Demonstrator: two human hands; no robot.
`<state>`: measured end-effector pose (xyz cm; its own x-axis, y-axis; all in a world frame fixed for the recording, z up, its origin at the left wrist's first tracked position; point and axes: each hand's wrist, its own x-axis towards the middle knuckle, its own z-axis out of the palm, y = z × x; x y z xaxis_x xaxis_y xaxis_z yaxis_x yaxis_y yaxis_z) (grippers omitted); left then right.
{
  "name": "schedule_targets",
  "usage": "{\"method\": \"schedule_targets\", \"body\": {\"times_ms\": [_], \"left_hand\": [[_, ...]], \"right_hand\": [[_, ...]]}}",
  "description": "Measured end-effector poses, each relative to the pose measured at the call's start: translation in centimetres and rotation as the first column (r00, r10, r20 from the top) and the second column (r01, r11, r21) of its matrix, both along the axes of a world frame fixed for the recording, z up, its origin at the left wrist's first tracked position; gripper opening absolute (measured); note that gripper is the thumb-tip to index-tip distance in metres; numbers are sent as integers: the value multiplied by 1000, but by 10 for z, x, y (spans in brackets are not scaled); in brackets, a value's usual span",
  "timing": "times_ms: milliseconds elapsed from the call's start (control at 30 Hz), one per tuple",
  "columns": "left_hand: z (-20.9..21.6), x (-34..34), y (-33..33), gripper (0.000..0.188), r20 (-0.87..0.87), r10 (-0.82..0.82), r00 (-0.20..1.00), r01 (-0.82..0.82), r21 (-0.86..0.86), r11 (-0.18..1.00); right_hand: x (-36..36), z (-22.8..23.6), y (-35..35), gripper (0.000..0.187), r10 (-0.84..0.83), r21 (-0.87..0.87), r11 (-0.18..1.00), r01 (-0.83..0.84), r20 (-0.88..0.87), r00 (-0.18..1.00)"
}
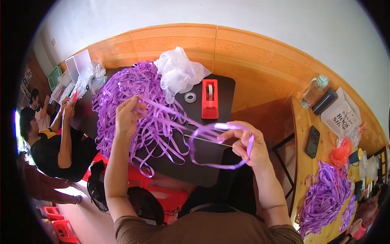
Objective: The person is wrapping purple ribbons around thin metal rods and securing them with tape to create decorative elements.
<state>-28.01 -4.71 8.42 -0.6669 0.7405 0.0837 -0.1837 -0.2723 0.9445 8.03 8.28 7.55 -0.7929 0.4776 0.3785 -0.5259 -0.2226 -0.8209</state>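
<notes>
A length of shiny purple ribbon (221, 166) is stretched between my hands above the dark table. My left hand (128, 116) pinches its strands at one end, in front of a large heap of purple ribbon (118, 91). My right hand (248, 145), further right and nearer to me, has its fingers curled on the other end. A wide loop hangs around and below these fingers. Beyond my hands stand a red tape dispenser (210, 112) and a small tape roll (186, 96). A crumpled white plastic bag (178, 69) lies against the heap.
A wooden table (302, 166) at right bears a phone (312, 141), a glass bottle (312, 94), a red plastic bag (341, 153) and another purple ribbon pile (325, 199). At left a co-worker in black (55, 152) sits. Red stools (65, 232) stand on the floor.
</notes>
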Motion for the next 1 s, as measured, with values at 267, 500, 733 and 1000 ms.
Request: {"method": "schedule_targets", "body": {"times_ms": [267, 500, 733, 1000], "left_hand": [[-30, -42, 12, 21, -213, 234, 949, -253, -67, 965], [21, 99, 14, 16, -987, 40, -158, -335, 91, 938], [-13, 279, -9, 46, -743, -295, 601, 391, -48, 919], [-80, 313, 7, 22, 486, -778, 397, 889, 7, 458]], "right_hand": [[15, -5, 0, 43, -111, -66, 990, 124, 168, 979], [31, -1, 0, 45, -111, -131, 985, 115, 37, 993], [44, 2, -20, 35, -345, -308, 893, 329, 4, 939], [108, -44, -5, 17, -761, -314, 598, 737, 67, 646]]}}
